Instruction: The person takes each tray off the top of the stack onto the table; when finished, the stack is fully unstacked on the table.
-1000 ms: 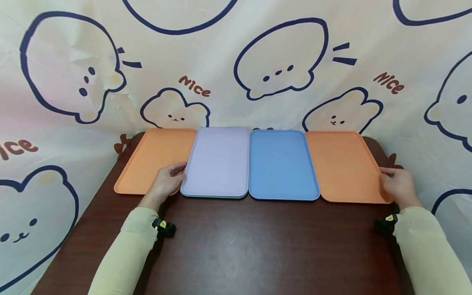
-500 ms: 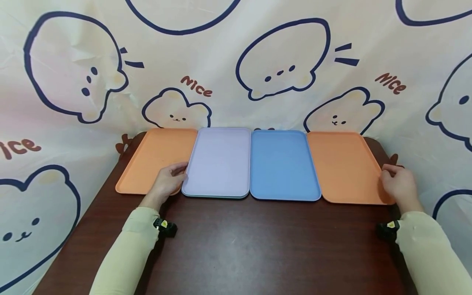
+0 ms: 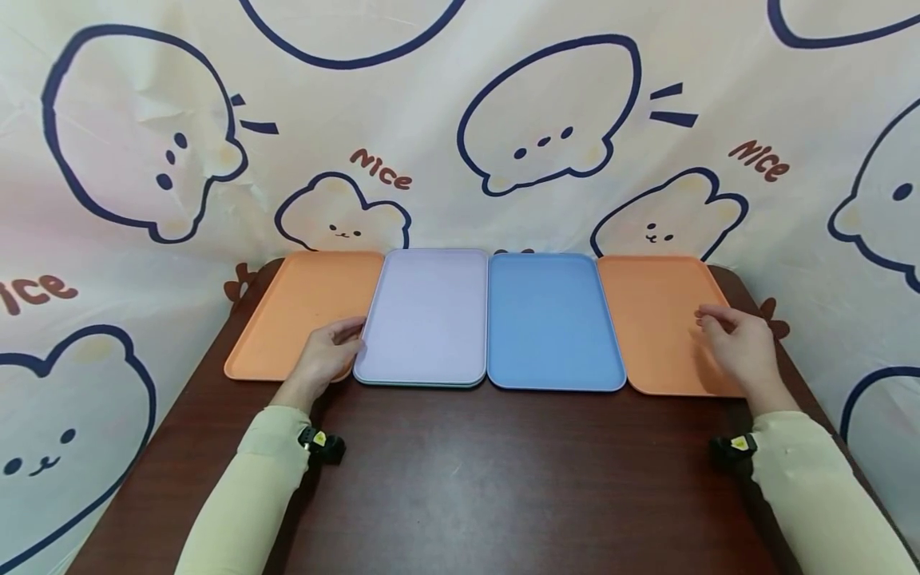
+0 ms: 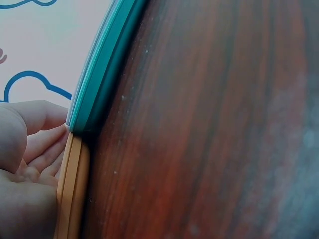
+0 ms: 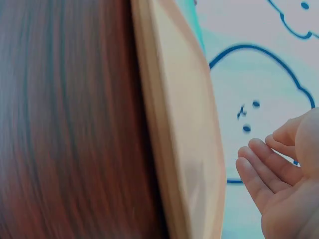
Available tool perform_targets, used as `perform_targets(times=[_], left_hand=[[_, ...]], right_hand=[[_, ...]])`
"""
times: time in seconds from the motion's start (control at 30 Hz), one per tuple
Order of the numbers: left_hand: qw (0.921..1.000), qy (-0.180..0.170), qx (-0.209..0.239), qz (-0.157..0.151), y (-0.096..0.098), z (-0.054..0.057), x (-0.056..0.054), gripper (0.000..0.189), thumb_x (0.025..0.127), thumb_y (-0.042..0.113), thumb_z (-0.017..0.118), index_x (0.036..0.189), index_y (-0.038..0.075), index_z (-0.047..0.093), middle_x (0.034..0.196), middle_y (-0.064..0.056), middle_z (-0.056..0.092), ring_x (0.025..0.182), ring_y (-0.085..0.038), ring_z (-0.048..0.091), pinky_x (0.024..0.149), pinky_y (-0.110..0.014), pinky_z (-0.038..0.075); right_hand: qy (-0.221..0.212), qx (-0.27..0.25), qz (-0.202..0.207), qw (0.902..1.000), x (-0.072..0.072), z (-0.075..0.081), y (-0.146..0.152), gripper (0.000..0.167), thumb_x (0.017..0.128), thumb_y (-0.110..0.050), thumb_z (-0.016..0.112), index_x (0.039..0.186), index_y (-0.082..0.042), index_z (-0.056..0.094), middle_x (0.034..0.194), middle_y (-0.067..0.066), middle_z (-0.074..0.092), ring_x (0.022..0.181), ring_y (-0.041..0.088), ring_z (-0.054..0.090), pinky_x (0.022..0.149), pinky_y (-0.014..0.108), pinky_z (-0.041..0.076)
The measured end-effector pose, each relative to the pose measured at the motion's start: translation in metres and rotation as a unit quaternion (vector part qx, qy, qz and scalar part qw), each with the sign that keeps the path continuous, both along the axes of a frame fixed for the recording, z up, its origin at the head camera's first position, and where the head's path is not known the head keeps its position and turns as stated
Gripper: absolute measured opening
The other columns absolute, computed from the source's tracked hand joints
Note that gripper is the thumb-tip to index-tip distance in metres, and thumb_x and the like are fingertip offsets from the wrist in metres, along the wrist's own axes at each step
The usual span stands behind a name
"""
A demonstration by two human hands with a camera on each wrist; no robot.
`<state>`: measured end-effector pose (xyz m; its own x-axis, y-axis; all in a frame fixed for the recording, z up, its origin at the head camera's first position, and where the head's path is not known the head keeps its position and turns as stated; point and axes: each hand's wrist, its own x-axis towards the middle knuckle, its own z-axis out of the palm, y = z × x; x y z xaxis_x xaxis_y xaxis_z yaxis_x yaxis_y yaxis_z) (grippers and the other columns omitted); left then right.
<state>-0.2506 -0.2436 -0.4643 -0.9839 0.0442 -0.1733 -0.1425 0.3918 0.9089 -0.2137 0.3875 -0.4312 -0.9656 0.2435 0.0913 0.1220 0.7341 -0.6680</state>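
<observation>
My left hand (image 3: pixel 323 355) lies over the front right corner of the left orange tray (image 3: pixel 287 319), fingertips touching the left edge of the lavender tray (image 3: pixel 424 319). A teal tray (image 4: pixel 97 84) sits under the lavender one; its edge shows in the left wrist view. My right hand (image 3: pixel 740 347) hovers over the right side of the other orange tray (image 3: pixel 661 319), holding nothing. In the right wrist view, its loosely bent fingers (image 5: pixel 269 172) are apart from that tray's rim. Between the lavender and right orange trays lies a blue tray (image 3: pixel 553 319).
The trays stand side by side in a row along the back of a dark brown wooden table (image 3: pixel 503 479). A cream cloth (image 3: pixel 402 104) printed with cartoon bears hangs behind and at both sides.
My right hand has let go of the right edge of the right orange tray and moved left over it. My left hand and the trays have stayed in place.
</observation>
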Motion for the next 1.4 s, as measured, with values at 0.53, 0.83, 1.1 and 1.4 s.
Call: perform_targets(times=[0.53, 0.83, 1.1, 1.4], left_hand=[[0.9999, -0.003, 0.014, 0.001, -0.003, -0.003, 0.0, 0.057, 0.107, 0.006, 0.058, 0.162, -0.003, 0.044, 0.167, -0.025, 0.045, 0.159, -0.037, 0.041, 0.127, -0.049, 0.039], [0.9998, -0.006, 0.017, 0.003, -0.003, -0.005, -0.001, 0.055, 0.107, 0.006, 0.059, 0.161, -0.001, 0.047, 0.167, -0.023, 0.047, 0.159, -0.035, 0.042, 0.126, -0.047, 0.04], [0.9997, -0.011, 0.021, 0.004, -0.003, -0.006, -0.002, 0.056, 0.108, 0.006, 0.058, 0.162, -0.001, 0.046, 0.168, -0.022, 0.045, 0.16, -0.034, 0.039, 0.129, -0.049, 0.037], [0.9996, -0.016, 0.022, 0.005, -0.003, -0.004, -0.002, 0.056, 0.108, 0.006, 0.058, 0.162, -0.001, 0.045, 0.169, -0.022, 0.044, 0.161, -0.035, 0.039, 0.13, -0.05, 0.036]], right_hand=[[0.023, -0.129, 0.078, 0.9883, -0.012, 0.011, -0.08, 0.044, 0.115, -0.021, 0.05, 0.145, 0.008, 0.062, 0.136, 0.03, 0.071, 0.097, -0.004, 0.071, 0.087, 0.011, 0.058], [-0.002, -0.179, 0.106, 0.9781, -0.023, 0.012, -0.13, 0.04, 0.114, -0.019, 0.055, 0.141, 0.008, 0.065, 0.134, 0.03, 0.071, 0.102, 0.012, 0.076, 0.092, 0.02, 0.061], [-0.019, -0.17, 0.134, 0.9761, -0.03, 0.001, -0.172, 0.036, 0.112, -0.017, 0.059, 0.136, 0.008, 0.069, 0.128, 0.027, 0.075, 0.107, 0.028, 0.077, 0.099, 0.041, 0.063], [-0.017, -0.18, 0.176, 0.9676, -0.028, -0.012, -0.214, 0.03, 0.108, -0.013, 0.065, 0.127, 0.008, 0.073, 0.117, 0.026, 0.078, 0.103, 0.034, 0.079, 0.092, 0.04, 0.066]])
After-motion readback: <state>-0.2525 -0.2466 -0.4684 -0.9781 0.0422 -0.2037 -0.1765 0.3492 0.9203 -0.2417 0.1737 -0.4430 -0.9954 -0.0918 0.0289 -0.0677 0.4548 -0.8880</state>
